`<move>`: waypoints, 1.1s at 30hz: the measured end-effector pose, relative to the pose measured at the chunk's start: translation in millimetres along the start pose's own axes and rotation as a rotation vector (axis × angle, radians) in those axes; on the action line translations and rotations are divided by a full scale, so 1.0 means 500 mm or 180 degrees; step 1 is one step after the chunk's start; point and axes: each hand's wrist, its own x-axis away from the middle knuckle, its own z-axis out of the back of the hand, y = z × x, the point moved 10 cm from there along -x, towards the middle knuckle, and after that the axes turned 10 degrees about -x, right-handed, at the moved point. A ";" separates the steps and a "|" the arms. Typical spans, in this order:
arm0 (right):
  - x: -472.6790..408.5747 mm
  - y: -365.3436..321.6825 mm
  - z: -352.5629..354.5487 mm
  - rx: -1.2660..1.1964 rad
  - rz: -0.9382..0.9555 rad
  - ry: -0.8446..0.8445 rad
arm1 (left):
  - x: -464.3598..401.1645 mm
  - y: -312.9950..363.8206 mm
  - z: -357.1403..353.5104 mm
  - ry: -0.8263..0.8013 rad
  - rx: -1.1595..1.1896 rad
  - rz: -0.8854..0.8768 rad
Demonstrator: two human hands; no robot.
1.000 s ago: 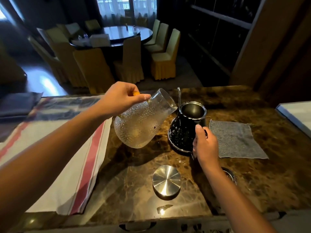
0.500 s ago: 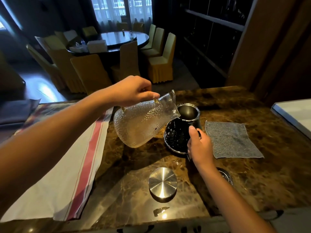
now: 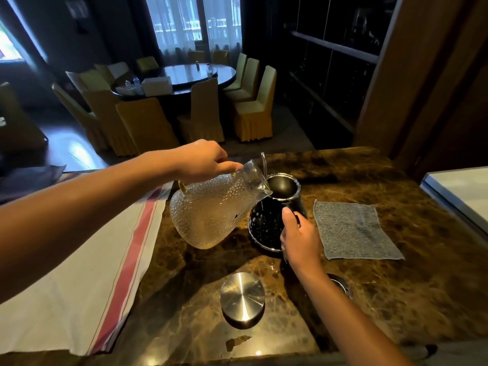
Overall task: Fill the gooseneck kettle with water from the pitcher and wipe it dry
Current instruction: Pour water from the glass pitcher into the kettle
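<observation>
I was in the pouring step. My left hand (image 3: 203, 161) gripped the clear, dimpled glass pitcher (image 3: 214, 210) by its handle at the top, fingers curled round it, and had it tipped well over so that its lip hung over the open mouth of the black gooseneck kettle (image 3: 274, 220). The kettle stood on the brown marble counter (image 3: 396, 299), its thin spout rising behind the pitcher's rim. My right hand (image 3: 299, 239) was wrapped round the kettle's handle on the near side, steadying it. White droplets speckled the kettle's dark flank, so I judged some water had run down the outside. Whether a stream was falling into the mouth I could not tell.

The round brushed-steel lid (image 3: 242, 295) lay on the counter near me, apart from the kettle, and the grey folded cloth (image 3: 353, 231) lay flat just to the kettle's right.

The next move, as I judged it, called for righting the pitcher gently, setting it down, then reaching for the cloth to wipe the wet side.
</observation>
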 end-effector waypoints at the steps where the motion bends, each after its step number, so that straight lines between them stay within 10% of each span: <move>1: 0.000 0.001 0.000 0.0017 0.0006 0.0012 | -0.004 -0.001 0.002 -0.0028 -0.0052 0.0024; 33: -0.009 0.018 -0.003 -0.0181 -0.0027 -0.0140 | -0.076 0.040 0.036 -0.0865 -0.0778 0.0034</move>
